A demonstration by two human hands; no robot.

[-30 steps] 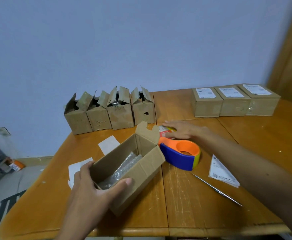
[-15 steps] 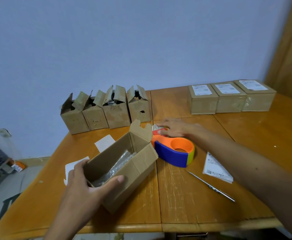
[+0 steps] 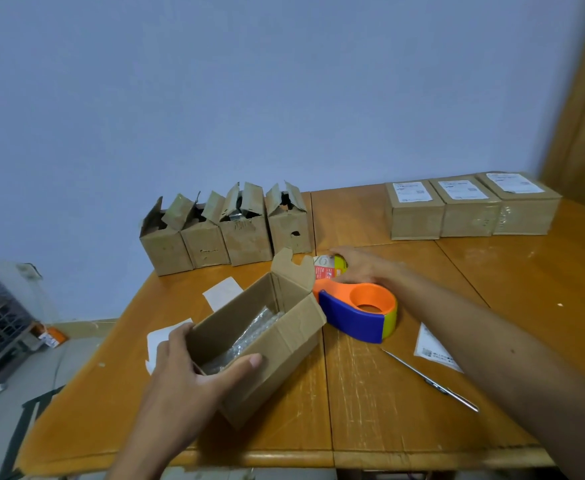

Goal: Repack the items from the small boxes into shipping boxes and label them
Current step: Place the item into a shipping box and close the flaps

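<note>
Head view, single frame.

Left hand [image 3: 194, 372], lower centre of frame: it grips the near end of the open shipping box [image 3: 266, 344]. The thumb is laid along the outside of the right-hand wall and the fingers are wrapped round the left corner. The box sits on the wooden table [image 3: 491, 292] at a slant, flaps up at its far end. A bubble-wrapped item [image 3: 254, 329] lies inside on the box floor.

Right hand [image 3: 362, 268], centre of frame: the arm comes in from the lower right. The fingers are curled over a small yellow, white and red pack [image 3: 327, 266], which sits on the table just beyond the box's far flap. The contents of the pack cannot be read.

The tape dispenser [image 3: 360, 311], orange, blue and yellow, sits just below the right hand and touches the box's far right corner.

Upper left of the table: four small boxes [image 3: 225, 233] in a row, tops torn open, dark contents that I cannot make out.

Upper right: three sealed boxes [image 3: 471, 209] side by side, each with a white label on top.

Right of the dispenser: a printed label sheet [image 3: 434, 351], with a thin metal tool [image 3: 429, 379] beside it.

Left of the box: two white paper slips [image 3: 221, 292].
</note>
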